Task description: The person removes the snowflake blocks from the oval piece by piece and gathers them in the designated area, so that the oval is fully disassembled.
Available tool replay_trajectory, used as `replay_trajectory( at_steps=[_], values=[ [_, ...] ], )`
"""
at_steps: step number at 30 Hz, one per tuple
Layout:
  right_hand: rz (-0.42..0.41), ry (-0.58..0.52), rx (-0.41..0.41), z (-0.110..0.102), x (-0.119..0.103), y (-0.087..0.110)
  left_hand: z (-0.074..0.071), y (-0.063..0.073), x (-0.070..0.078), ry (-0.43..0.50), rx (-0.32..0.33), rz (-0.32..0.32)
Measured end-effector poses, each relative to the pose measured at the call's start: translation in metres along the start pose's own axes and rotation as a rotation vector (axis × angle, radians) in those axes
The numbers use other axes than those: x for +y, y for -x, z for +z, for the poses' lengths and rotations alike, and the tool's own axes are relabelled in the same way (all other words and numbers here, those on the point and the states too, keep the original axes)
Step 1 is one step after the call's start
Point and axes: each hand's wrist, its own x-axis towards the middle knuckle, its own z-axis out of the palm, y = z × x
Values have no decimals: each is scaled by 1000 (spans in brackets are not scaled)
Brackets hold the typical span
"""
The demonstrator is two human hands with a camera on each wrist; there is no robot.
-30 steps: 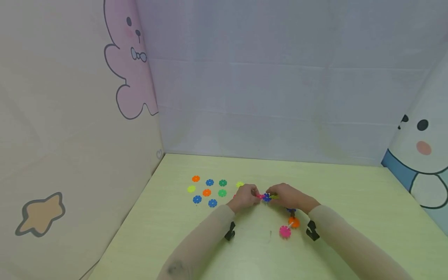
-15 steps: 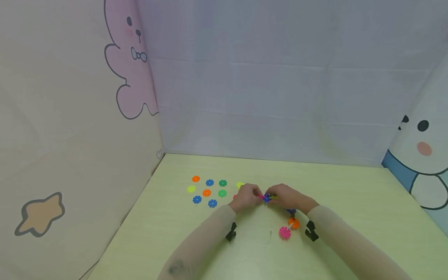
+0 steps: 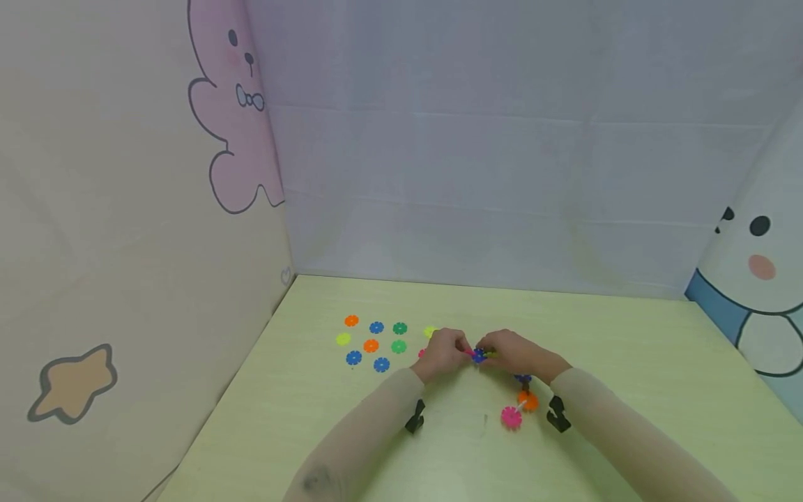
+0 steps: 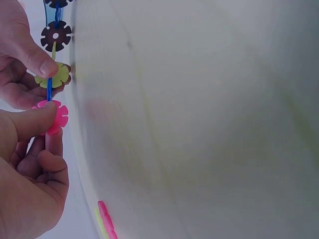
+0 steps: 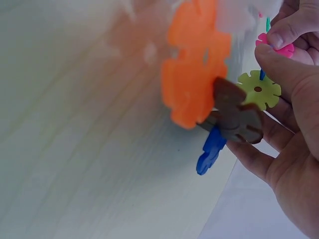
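Note:
In the head view my left hand (image 3: 444, 353) and right hand (image 3: 516, 352) meet above the table, with a blue snowflake disc (image 3: 479, 355) between them. My left thumb and fingers pinch a pink snowflake disc (image 4: 61, 117), which meets the edge-on blue disc. My right hand grips the end of a chain of slotted discs, its thumb by the yellow disc (image 4: 61, 74). Beyond the yellow disc come a brown disc (image 5: 238, 119), another blue disc (image 5: 211, 150) and an orange disc (image 3: 528, 401). A white piece links the orange disc to a further pink disc (image 3: 511, 417).
Loose discs lie in rows left of the hands, among them an orange disc (image 3: 371, 346), a green disc (image 3: 399, 346) and a blue disc (image 3: 381, 364). A yellow disc (image 3: 429, 332) lies behind my left hand. Cloth walls (image 3: 477, 174) border the table (image 3: 301, 446).
My left hand has shifted slightly right, bringing its pink disc closer against the blue disc. The right hand has stayed almost still, and the loose discs have not moved.

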Motion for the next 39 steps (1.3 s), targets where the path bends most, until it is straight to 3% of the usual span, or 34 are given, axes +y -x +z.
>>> replay_trajectory(
  at_steps=[8, 11, 16, 23, 28, 33, 39],
  values=[
    [13, -2, -5, -2, -4, 2, -3, 1, 2, -105, -2, 76],
    [38, -1, -4, -3, -5, 3, -6, 1, 0, -86, -5, 73],
    [68, 9, -16, -1, -5, 3, -17, 0, -10, -27, -4, 26],
    [63, 22, -18, -2, -4, 3, -41, 6, -15, 63, 2, -126],
    [108, 30, -31, -1, -4, 2, -53, 8, -22, 95, 19, -205],
    [108, 42, -32, 1, -2, 2, -61, 12, -28, 33, 20, -190],
    [110, 32, -28, 0, -3, 2, -68, 24, -33, 11, -37, -153]
  ],
)
